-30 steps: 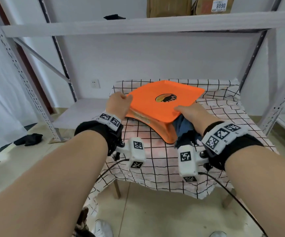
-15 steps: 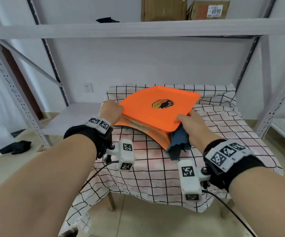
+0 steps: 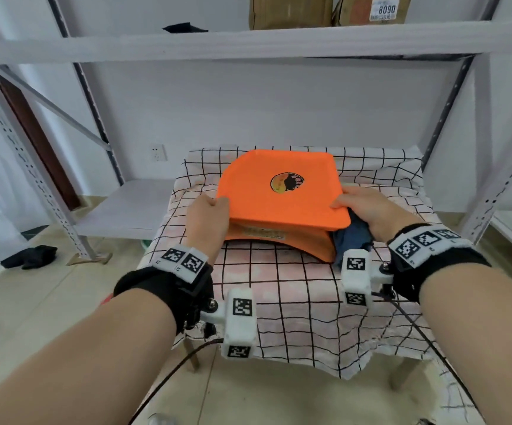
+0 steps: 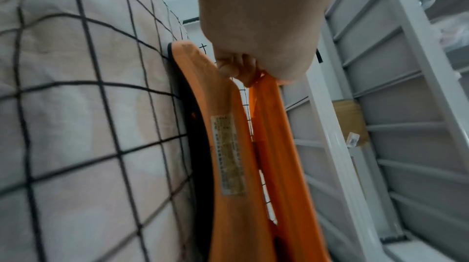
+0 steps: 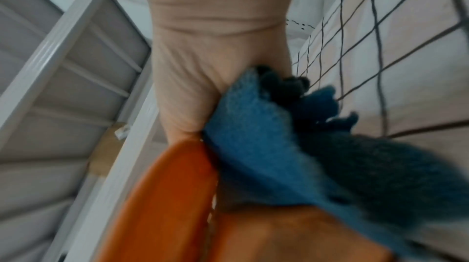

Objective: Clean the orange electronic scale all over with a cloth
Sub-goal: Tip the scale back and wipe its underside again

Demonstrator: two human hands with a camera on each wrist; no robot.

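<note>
Orange plastic fills the centre of the head view: the orange electronic scale (image 3: 282, 194) is set on the checked tablecloth (image 3: 279, 289), its platform slightly tilted. At centre left, the left hand (image 3: 207, 220) is seen gripping the platform's left edge, thumb on top and fingers (image 4: 229, 67) curled underneath, as the left wrist view confirms. A yellowed label (image 3: 264, 233) is visible on the scale's near side, its print too small to be read. At centre right, the right hand (image 3: 368, 207) is placed at the platform's right edge, thumb lying on the rim, with the blue cloth (image 3: 353, 240) bunched beneath the palm and pressed against the scale's right side. The fingers of that hand are hidden under the platform and the cloth; in the blurred right wrist view only the palm (image 5: 200, 93) is shown closed over the cloth. Cardboard boxes (image 3: 291, 10) at the upper edge are cut off by the frame.
</note>
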